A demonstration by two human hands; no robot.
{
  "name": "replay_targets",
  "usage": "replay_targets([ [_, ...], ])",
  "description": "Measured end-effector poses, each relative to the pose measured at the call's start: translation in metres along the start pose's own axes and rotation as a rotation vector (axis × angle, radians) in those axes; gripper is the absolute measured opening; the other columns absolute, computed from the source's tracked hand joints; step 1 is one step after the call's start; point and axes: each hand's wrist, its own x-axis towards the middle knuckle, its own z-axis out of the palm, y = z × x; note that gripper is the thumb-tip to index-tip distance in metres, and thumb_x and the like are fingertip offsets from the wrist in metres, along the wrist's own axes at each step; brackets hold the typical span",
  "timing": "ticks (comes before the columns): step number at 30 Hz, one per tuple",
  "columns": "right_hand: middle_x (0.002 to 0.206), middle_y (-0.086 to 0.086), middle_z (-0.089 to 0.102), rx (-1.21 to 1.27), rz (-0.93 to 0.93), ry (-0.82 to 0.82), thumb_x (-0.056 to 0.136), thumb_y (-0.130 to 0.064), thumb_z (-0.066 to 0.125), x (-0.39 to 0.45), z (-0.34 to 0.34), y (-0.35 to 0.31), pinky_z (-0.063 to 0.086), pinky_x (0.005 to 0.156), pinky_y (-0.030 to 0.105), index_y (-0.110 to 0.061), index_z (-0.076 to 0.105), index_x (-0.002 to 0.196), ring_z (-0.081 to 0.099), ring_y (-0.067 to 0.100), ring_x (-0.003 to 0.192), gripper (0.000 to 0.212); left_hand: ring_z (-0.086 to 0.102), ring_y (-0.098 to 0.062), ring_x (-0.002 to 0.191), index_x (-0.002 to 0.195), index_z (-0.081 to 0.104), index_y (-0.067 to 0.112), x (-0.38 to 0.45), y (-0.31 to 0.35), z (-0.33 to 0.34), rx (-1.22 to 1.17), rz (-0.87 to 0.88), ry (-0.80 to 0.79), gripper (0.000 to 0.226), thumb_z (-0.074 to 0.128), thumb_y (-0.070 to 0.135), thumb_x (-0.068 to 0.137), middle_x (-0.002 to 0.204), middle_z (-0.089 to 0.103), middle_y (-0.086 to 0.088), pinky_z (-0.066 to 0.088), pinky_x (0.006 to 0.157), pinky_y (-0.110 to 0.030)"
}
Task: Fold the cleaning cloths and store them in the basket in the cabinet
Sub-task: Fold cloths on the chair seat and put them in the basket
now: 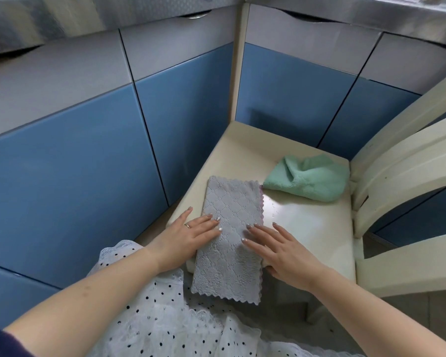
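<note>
Grey cloth: quilted, matt. Green cloth: fluffy terry. Chair: glossy cream. Cabinet doors: smooth, satin blue.

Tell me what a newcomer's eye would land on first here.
The grey cloth, folded into a long strip, lies on the cream chair seat with its near end hanging over the edge, and both hands press flat on it: left hand, right hand. Behind it, the green cloth lies crumpled by the chair back.
</note>
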Motion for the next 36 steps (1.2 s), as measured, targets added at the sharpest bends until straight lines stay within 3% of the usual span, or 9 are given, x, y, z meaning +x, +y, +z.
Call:
replay_targets([
  [4,0.143,0.003,0.048,0.042,0.044,0.131,0.071,-0.036,0.072,0.002,0.01,-0.013,0.04,0.103,0.048,-0.029,0.042,0.138,0.048,0.022,0.13,0.074,0.043,-0.022,0.133,0.141,0.037,0.022,-0.002,0.003,0.008,-0.025,-0.009,-0.028,0.088,0.078,0.012,0.064,0.144,0.045,-0.003,0.018,0.107,-0.049],
  [8,0.134,-0.006,0.056,0.443,0.182,0.279,0.09,-0.035,0.048,0.006,0.01,-0.013,0.032,0.11,0.035,-0.026,0.057,0.126,0.048,0.013,0.127,0.039,0.048,-0.014,0.128,0.128,0.054,0.023,-0.002,-0.001,0.005,-0.237,-0.065,0.093,0.044,0.047,0.028,0.085,0.135,0.055,0.005,0.016,0.115,-0.043],
  [11,0.095,0.001,0.068,0.836,0.491,0.312,0.094,-0.017,0.052,0.018,-0.004,-0.015,0.039,0.075,0.02,-0.013,0.066,0.095,0.061,0.018,0.091,0.015,0.053,-0.007,0.119,0.119,0.061,0.022,0.003,0.002,-0.01,-0.634,-0.285,0.12,0.043,0.038,0.037,0.087,0.122,0.064,0.01,0.023,0.116,-0.041],
  [15,0.063,0.007,0.049,1.072,0.713,0.478,0.096,-0.022,0.048,0.038,-0.023,-0.014,0.024,0.056,0.031,-0.004,0.051,0.075,0.039,0.014,0.06,0.028,0.056,-0.011,0.096,0.109,0.062,0.023,0.017,0.008,-0.024,-0.944,-0.598,0.206,0.062,0.033,0.07,0.081,0.095,0.062,0.019,0.043,0.092,-0.035],
  [21,0.069,0.008,0.055,1.068,0.849,0.438,0.096,-0.029,0.047,0.066,-0.033,0.002,0.029,0.056,0.033,-0.001,0.054,0.078,0.041,0.017,0.063,0.034,0.061,-0.01,0.084,0.099,0.061,0.026,0.042,0.008,-0.023,-1.027,-0.94,0.324,0.019,0.056,0.042,0.09,0.083,0.065,0.011,0.052,0.077,-0.04],
  [25,0.064,0.003,0.052,0.973,0.92,0.312,0.096,-0.03,0.046,0.078,-0.033,0.014,0.03,0.056,0.032,-0.008,0.05,0.068,0.046,0.025,0.068,0.035,0.059,-0.015,0.082,0.125,0.046,0.035,0.05,0.004,-0.017,-0.937,-1.023,0.268,0.037,0.053,0.043,0.09,0.072,0.061,0.013,0.051,0.077,-0.038],
  [29,0.059,0.002,0.049,0.909,0.957,0.233,0.094,-0.032,0.049,0.084,-0.031,0.02,0.029,0.054,0.031,-0.013,0.044,0.06,0.047,0.026,0.069,0.039,0.058,-0.019,0.087,0.124,0.046,0.038,0.054,-0.001,-0.011,-0.855,-1.051,0.212,0.036,0.05,0.045,0.09,0.073,0.061,0.016,0.046,0.086,-0.035],
  [33,0.074,0.007,0.062,0.902,0.97,0.206,0.092,-0.033,0.053,0.086,-0.029,0.023,0.034,0.062,0.031,-0.008,0.062,0.079,0.055,0.028,0.078,0.03,0.057,-0.018,0.086,0.12,0.051,0.035,0.057,-0.003,-0.015,-0.767,-1.033,0.14,0.029,0.047,0.04,0.092,0.074,0.061,0.014,0.036,0.086,-0.028],
  [36,0.091,0.003,0.063,0.964,0.993,0.237,0.09,-0.034,0.055,0.084,-0.026,0.022,0.036,0.068,0.028,-0.014,0.06,0.104,0.057,0.024,0.085,0.025,0.056,-0.017,0.089,0.122,0.05,0.032,0.059,-0.003,-0.023,-0.729,-1.011,0.083,0.032,0.047,0.038,0.091,0.083,0.059,0.014,0.038,0.091,-0.032],
])
